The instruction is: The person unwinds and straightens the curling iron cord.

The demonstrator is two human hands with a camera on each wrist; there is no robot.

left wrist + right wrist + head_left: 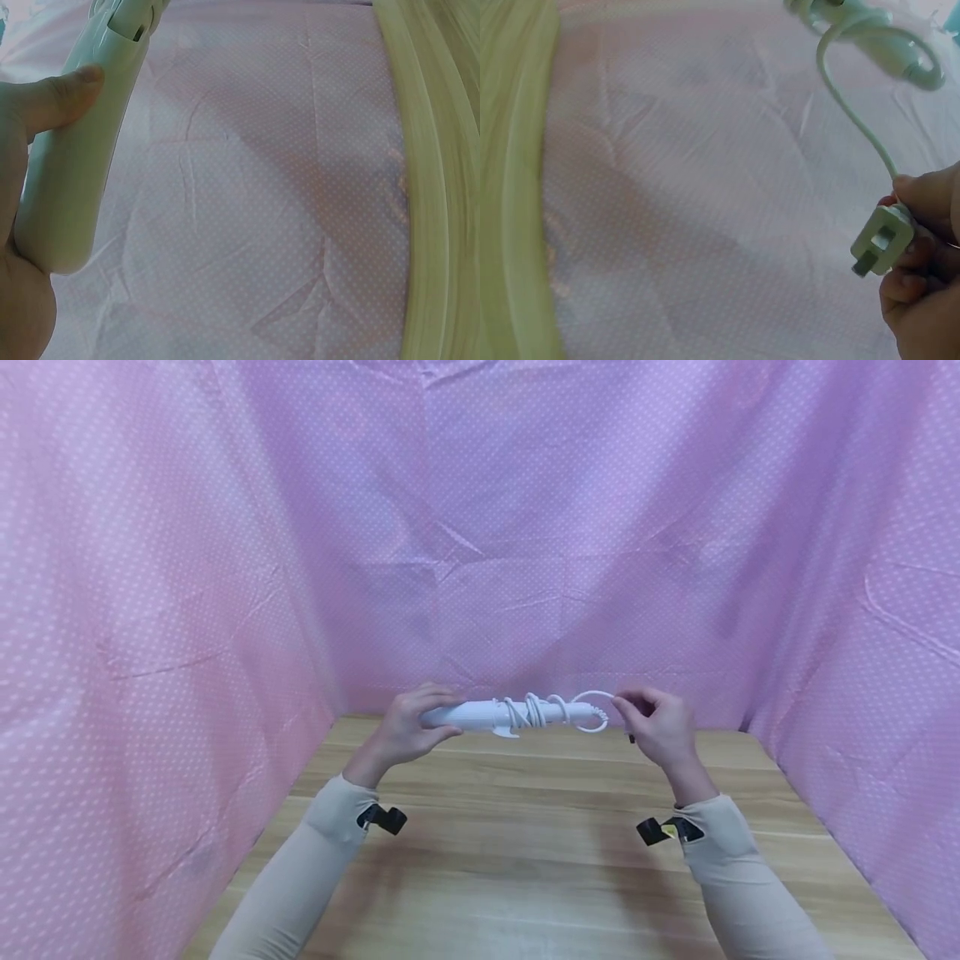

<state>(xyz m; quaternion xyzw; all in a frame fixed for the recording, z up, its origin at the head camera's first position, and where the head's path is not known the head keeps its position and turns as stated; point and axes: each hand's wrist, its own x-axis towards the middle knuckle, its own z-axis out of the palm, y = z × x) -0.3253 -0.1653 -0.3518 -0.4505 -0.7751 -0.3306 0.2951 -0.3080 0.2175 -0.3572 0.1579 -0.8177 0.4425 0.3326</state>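
Observation:
A white wand-shaped hair iron is held level above the table's far part. Its white cord winds several times around the middle and leaves the right end in a loop. My left hand grips the thick rounded end, thumb along the near side; in the left wrist view the hair iron lies against the palm. At the other side my right hand pinches the cord just by its plug. In the right wrist view the two-prong plug sticks out beside the fingers, prongs outward. A small lever juts from the body.
Below both hands lies a wood-grain table. Pink dotted cloth hangs behind it and along both sides, close to the table's edges. A small black camera is strapped to the left wrist, another to the right.

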